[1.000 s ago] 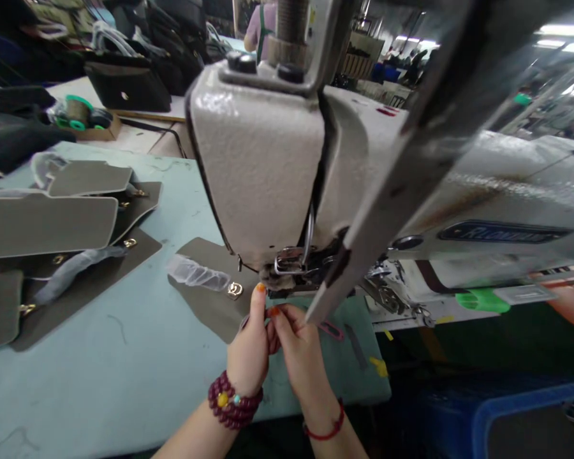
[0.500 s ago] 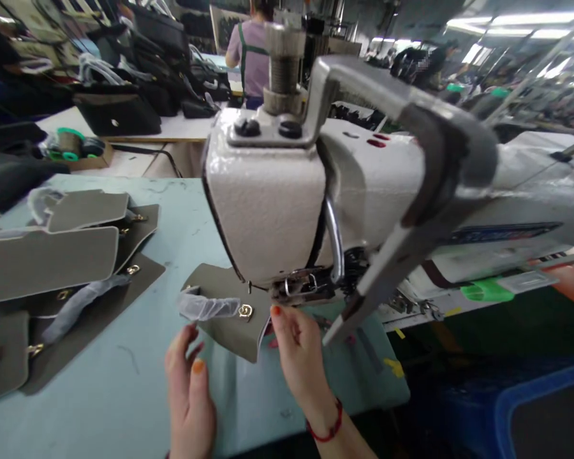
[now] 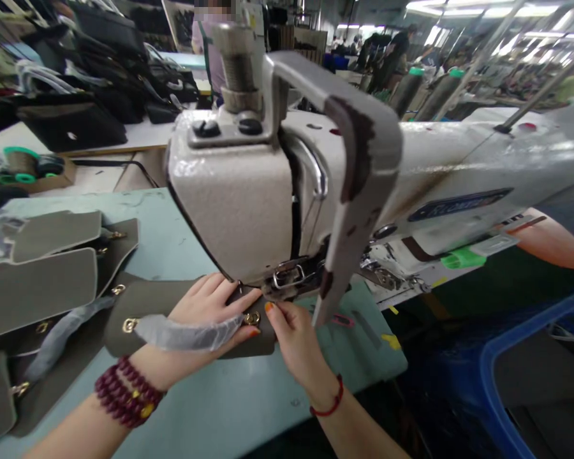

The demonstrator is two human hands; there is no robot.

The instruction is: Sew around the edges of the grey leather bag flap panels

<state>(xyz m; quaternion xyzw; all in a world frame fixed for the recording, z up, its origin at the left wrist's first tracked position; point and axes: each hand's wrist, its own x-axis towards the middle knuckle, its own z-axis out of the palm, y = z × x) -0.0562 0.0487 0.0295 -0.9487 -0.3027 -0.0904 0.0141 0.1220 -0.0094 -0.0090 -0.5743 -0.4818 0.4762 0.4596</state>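
A taupe leather bag flap (image 3: 191, 299) lies lengthwise on the table, its right end at the sewing machine's presser foot (image 3: 287, 277). My left hand (image 3: 205, 312) rests across the flap and grips it, with a strip of clear plastic film (image 3: 186, 335) beneath the palm. My right hand (image 3: 291, 335) pinches the flap's right edge just below the foot. A gold buckle (image 3: 251, 317) sits between my hands, and a gold ring (image 3: 130, 325) shows at the flap's left end. The needle is hidden.
The cream machine head (image 3: 229, 191) rises above my hands. Several flaps (image 3: 43, 280) lie stacked on the pale blue table (image 3: 182, 395) to the left. Black handbags (image 3: 71, 127) and boxed thread spools (image 3: 22, 167) stand behind. A co-worker (image 3: 210, 51) stands beyond; a blue crate (image 3: 507, 382) sits lower right.
My left hand has come up from the bare table onto the flap and taken hold of it. The flap now lies lengthwise toward the left, and the view has swung left.
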